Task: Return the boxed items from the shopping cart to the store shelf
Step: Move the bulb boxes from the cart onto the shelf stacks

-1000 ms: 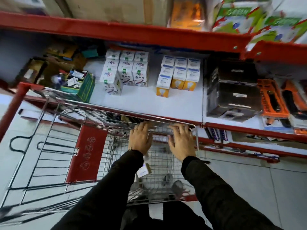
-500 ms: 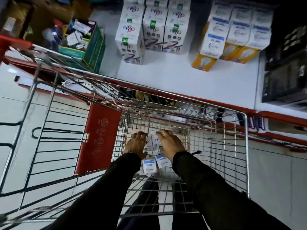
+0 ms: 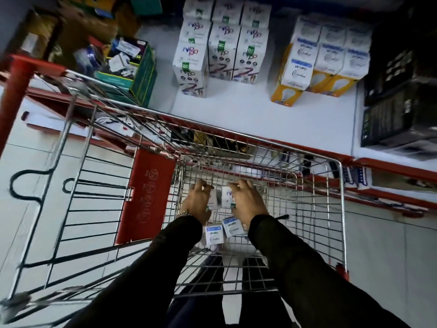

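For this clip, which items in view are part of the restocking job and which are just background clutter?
Job items: left hand and right hand on white boxes; two blue-banded boxes lower in the shopping cart; matching shelf stacks; white shelf.

Background: green carton, black boxes, red cart flap.

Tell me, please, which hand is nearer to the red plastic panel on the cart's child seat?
Left. The left hand is just right of the red plastic panel; the right hand lies farther right, beyond the boxes.
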A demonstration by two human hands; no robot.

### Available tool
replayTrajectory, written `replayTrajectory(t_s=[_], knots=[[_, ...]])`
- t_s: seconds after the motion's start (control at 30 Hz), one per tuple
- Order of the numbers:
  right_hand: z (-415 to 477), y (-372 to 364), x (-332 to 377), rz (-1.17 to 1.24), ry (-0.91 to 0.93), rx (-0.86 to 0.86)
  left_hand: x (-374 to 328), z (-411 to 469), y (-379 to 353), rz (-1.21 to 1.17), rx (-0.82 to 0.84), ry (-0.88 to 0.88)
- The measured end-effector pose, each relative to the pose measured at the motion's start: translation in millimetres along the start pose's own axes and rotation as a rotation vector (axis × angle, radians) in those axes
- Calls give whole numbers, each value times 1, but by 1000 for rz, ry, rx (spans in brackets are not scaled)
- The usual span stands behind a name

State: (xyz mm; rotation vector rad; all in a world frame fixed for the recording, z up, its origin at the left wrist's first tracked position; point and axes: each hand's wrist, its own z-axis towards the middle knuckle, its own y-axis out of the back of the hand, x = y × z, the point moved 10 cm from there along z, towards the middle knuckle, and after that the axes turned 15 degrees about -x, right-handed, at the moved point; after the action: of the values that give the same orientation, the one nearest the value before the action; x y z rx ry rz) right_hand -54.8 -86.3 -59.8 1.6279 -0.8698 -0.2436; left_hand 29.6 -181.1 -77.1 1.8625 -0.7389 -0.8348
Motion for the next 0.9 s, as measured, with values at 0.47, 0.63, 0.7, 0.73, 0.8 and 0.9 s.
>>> replayTrajectory(t_s=[0.47, 0.63, 0.7, 0.73, 0.8, 0.9], knots=[[-32, 177, 17, 130, 64, -305, -64, -21, 189, -44, -323, -157], [-28, 233, 24, 100, 113, -398, -80, -15, 251, -46, -449, -235], [-25, 257, 28, 83, 138, -462, -85, -13, 274, -7, -513, -250], [-24, 268, 30, 65, 146, -497, -87, -11, 285, 31, -548, -260], [-17, 287, 32, 32, 162, -552, -94, -9, 308, 111, -614, -288], [3, 303, 31, 24, 148, -567, -98, 7, 329, 176, -655, -294]])
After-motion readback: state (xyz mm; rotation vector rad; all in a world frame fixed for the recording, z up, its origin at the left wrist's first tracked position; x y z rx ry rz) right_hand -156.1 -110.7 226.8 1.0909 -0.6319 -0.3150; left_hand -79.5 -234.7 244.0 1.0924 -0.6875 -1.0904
